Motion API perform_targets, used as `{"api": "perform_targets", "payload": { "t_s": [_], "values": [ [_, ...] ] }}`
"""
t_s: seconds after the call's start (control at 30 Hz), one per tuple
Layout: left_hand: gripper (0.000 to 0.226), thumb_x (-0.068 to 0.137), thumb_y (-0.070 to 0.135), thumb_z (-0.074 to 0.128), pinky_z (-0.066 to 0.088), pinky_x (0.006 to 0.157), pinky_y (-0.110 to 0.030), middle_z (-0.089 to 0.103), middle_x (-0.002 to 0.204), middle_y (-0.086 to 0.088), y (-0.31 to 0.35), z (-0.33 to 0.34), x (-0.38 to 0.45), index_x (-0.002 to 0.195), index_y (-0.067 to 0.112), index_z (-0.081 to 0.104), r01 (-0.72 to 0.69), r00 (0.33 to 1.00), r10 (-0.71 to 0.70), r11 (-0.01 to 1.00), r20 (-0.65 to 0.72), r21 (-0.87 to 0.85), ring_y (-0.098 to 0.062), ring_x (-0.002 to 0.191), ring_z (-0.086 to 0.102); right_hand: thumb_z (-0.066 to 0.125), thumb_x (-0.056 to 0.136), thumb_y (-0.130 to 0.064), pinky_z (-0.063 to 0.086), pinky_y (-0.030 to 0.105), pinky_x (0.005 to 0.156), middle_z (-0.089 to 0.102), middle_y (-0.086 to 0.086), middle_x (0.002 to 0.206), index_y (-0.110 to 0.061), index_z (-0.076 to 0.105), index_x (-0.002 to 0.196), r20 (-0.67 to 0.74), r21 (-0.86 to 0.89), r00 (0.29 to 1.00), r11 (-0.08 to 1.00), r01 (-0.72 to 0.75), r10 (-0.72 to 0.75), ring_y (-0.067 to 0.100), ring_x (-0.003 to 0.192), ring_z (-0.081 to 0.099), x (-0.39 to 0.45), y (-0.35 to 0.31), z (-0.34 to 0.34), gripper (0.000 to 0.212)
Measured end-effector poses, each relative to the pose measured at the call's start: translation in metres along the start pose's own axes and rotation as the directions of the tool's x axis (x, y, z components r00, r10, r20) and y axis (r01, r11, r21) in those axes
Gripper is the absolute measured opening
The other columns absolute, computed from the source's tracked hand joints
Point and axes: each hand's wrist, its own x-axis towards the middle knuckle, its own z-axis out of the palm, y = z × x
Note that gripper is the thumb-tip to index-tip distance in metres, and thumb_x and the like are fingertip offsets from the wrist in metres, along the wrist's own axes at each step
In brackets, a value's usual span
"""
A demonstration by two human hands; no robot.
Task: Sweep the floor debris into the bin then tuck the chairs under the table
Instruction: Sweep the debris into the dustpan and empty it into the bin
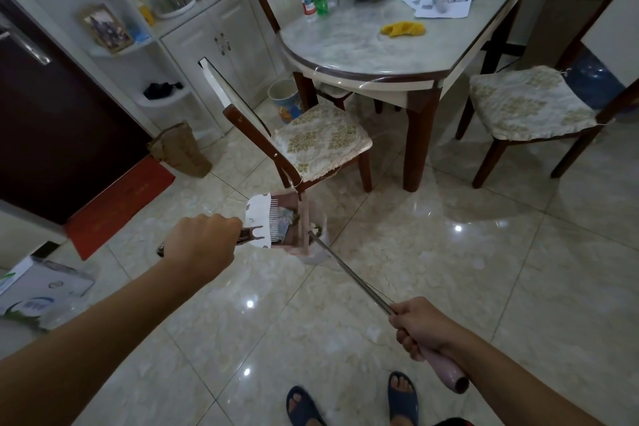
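My left hand [202,245] grips the dark handle of a pink dustpan [294,228] with a white comb edge; scraps lie inside it. My right hand [420,327] grips the pink grip of a broom [349,273]. Its metal shaft runs up-left to the broom head at the dustpan's mouth. Just behind the dustpan a cushioned chair [321,142] stands pulled out from the marble table [363,48]. A second chair [529,104] stands out at the right. A third chair [273,0] is at the table's far side. A patterned bin [285,98] sits by the cabinet.
White cabinets [221,41] and shelves line the left wall beside a dark door. A brown paper bag [181,149] and a red mat [117,204] lie near it, and a white box [41,290] sits at the left edge. Bottles, bowls, papers and a yellow cloth [403,28] are on the table.
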Motion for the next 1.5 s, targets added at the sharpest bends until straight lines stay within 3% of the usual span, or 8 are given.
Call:
{"api": "perform_targets", "payload": {
  "t_s": [0.2, 0.37, 0.5, 0.7, 0.83, 1.0, 1.3, 1.5],
  "values": [
    [0.019, 0.100, 0.027, 0.043, 0.032, 0.051, -0.019, 0.043, 0.067, 0.008, 0.010, 0.007, -0.003, 0.115, 0.022, 0.054, -0.053, 0.998, 0.052, 0.999, 0.024, 0.009, -0.005, 0.053, 0.040, 0.041, 0.098, -0.005, 0.027, 0.017, 0.043, 0.040, 0.000, 0.048, -0.016, 0.057, 0.102, 0.016, -0.001, 1.000, 1.000, -0.008, 0.008, 0.009, 0.038, 0.035, -0.007, 0.007, -0.009, 0.019],
    [0.025, 0.102, 0.027, 0.043, 0.043, 0.060, -0.022, 0.056, 0.080, 0.005, 0.026, 0.022, -0.016, 0.123, 0.018, 0.053, -0.171, 0.985, 0.170, 0.985, 0.035, 0.013, -0.010, 0.064, 0.054, 0.041, 0.099, -0.003, 0.027, 0.014, 0.040, 0.038, -0.002, 0.046, -0.017, 0.058, 0.085, 0.070, 0.062, 0.996, 0.996, -0.060, 0.056, 0.008, 0.036, 0.032, -0.010, 0.004, -0.013, 0.025],
    [0.024, 0.102, 0.026, 0.044, 0.042, 0.062, -0.024, 0.067, 0.093, 0.001, 0.035, 0.027, -0.018, 0.122, 0.016, 0.052, -0.212, 0.977, 0.211, 0.977, 0.045, 0.029, -0.014, 0.069, 0.057, 0.041, 0.098, -0.002, 0.026, 0.014, 0.039, 0.037, -0.002, 0.046, -0.010, 0.059, 0.111, 0.106, 0.074, 0.991, 0.993, -0.087, 0.079, 0.007, 0.036, 0.032, -0.007, 0.004, -0.013, 0.024],
    [0.022, 0.102, 0.027, 0.043, 0.042, 0.062, -0.023, 0.058, 0.081, 0.004, 0.030, 0.025, -0.005, 0.120, 0.020, 0.053, -0.168, 0.986, 0.168, 0.986, 0.009, 0.008, -0.012, 0.066, 0.053, 0.043, 0.099, -0.004, 0.031, 0.015, 0.036, 0.042, -0.003, 0.043, -0.010, 0.038, 0.143, 0.121, 0.059, 0.988, 0.993, -0.106, 0.099, 0.006, 0.036, 0.036, 0.003, 0.004, -0.022, 0.045],
    [0.024, 0.102, 0.025, 0.042, 0.038, 0.061, -0.023, 0.056, 0.083, 0.004, 0.024, 0.020, -0.002, 0.123, 0.019, 0.051, -0.150, 0.988, 0.151, 0.988, -0.019, 0.035, -0.012, 0.067, 0.051, 0.043, 0.098, -0.003, 0.031, 0.016, 0.037, 0.044, -0.003, 0.044, -0.011, 0.042, 0.135, 0.148, 0.078, 0.983, 0.989, -0.125, 0.113, 0.006, 0.037, 0.037, 0.011, -0.001, -0.027, 0.037],
    [0.021, 0.101, 0.025, 0.041, 0.034, 0.054, -0.022, 0.048, 0.075, 0.006, 0.014, 0.019, 0.002, 0.118, 0.021, 0.053, -0.104, 0.994, 0.105, 0.993, -0.012, 0.048, -0.011, 0.063, 0.050, 0.043, 0.098, -0.004, 0.031, 0.016, 0.039, 0.044, -0.002, 0.046, -0.013, 0.054, 0.107, 0.147, 0.051, 0.981, 0.989, -0.138, 0.129, 0.007, 0.038, 0.037, 0.012, -0.001, -0.025, 0.017],
    [0.023, 0.102, 0.025, 0.042, 0.034, 0.054, -0.022, 0.047, 0.075, 0.006, 0.011, 0.017, 0.001, 0.121, 0.018, 0.052, -0.140, 0.990, 0.141, 0.986, -0.001, 0.093, -0.012, 0.063, 0.050, 0.044, 0.098, -0.004, 0.030, 0.016, 0.038, 0.042, 0.000, 0.049, -0.005, 0.046, 0.132, 0.179, 0.057, 0.979, 0.992, -0.110, 0.098, 0.008, 0.039, 0.035, 0.000, 0.000, -0.031, 0.034],
    [0.026, 0.102, 0.026, 0.042, 0.036, 0.053, -0.022, 0.060, 0.082, 0.004, 0.010, 0.020, -0.003, 0.126, 0.018, 0.048, -0.178, 0.984, 0.177, 0.977, 0.016, 0.118, -0.013, 0.064, 0.053, 0.045, 0.098, -0.006, 0.033, 0.018, 0.040, 0.046, -0.002, 0.051, -0.008, 0.055, 0.119, 0.221, -0.012, 0.973, 0.998, -0.065, 0.066, 0.007, 0.042, 0.039, 0.004, -0.017, -0.025, 0.023]
  ]
}}
